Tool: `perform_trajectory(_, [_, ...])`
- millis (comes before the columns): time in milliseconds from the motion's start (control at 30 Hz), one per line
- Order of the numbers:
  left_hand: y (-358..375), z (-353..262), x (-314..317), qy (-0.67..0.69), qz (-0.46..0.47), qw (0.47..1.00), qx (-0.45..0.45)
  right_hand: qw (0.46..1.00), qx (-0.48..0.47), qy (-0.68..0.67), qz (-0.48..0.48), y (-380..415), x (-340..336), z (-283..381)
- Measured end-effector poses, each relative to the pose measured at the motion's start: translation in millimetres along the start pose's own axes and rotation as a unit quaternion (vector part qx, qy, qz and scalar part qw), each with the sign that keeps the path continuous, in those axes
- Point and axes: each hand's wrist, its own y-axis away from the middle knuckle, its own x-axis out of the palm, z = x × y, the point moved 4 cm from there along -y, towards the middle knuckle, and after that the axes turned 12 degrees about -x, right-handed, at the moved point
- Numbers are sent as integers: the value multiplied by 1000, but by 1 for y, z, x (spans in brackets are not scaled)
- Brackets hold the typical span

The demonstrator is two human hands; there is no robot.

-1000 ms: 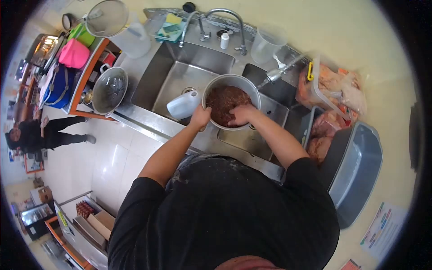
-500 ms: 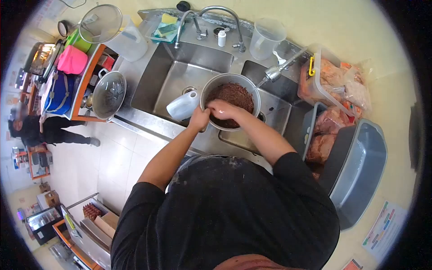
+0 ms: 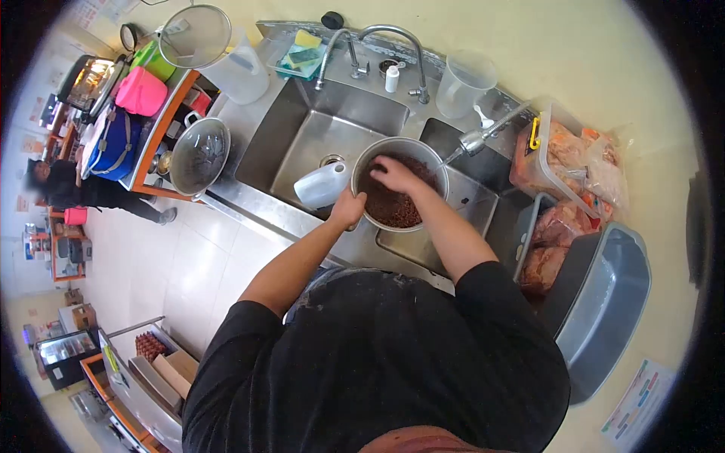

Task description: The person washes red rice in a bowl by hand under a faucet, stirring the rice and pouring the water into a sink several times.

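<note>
Pot, round & metal, sits at steel sink, over where the basins meet; can't see what bears it. L hand grips its near-L rim, thumb over the edge, prob. to steady it w/ R hand down inside. R fingers look parted & bent, nothing visibly clutched. Pot's spot prob. chosen b/c of the tap: thin streak, prob. water, runs from its end to the pot's R edge. Contents: reddish-brown grains, wet-looking, thicker on near/R side, darker & smoother to L; exact kind too small to tell. White plastic scoop is at L basin, just beside pot, prob. kept handy. Further R: bagged raw meat, then grey bin. Far L: metal pan, dark-clad co-worker beyond.
</note>
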Motion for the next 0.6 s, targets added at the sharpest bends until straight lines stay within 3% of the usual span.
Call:
perform_trajectory(67, [-2,4,2,1,-7,1000,2,986,-100,-14,130,7,19,27])
perform_trajectory(133, [-12,17,14,-105,88,986,-92,945,-85,126,290,34,21,57])
perform_trajectory(167, [22,-23,1,-214,81,974,-6,917,-144,132,348,46,22,58])
perform_trajectory(200, [9,-8,16,-352,92,929,66,897,-183,119,384,54,10,69])
perform_trajectory(233, [8,-1,19,-325,-5,942,81,874,-174,126,437,56,-2,70])
perform_trajectory(267, [7,-3,14,-249,68,964,55,884,-207,116,403,62,-13,55])
perform_trajectory(333, [17,-9,-3,-27,-12,995,-91,878,-51,212,426,62,-50,60])
perform_trajectory(367, [36,-28,-18,27,-23,999,-36,864,-5,216,455,63,-52,65])
perform_trajectory(400, [47,-36,-27,39,-1,998,-49,849,51,218,478,70,-55,65])
perform_trajectory(467, [58,-50,-35,54,56,995,-64,813,63,267,513,83,-32,55])
perform_trajectory(500, [56,-46,-33,38,20,998,-43,812,75,277,508,86,-26,55])
perform_trajectory(600, [50,-42,-28,62,26,997,-36,820,101,321,462,85,-15,45])
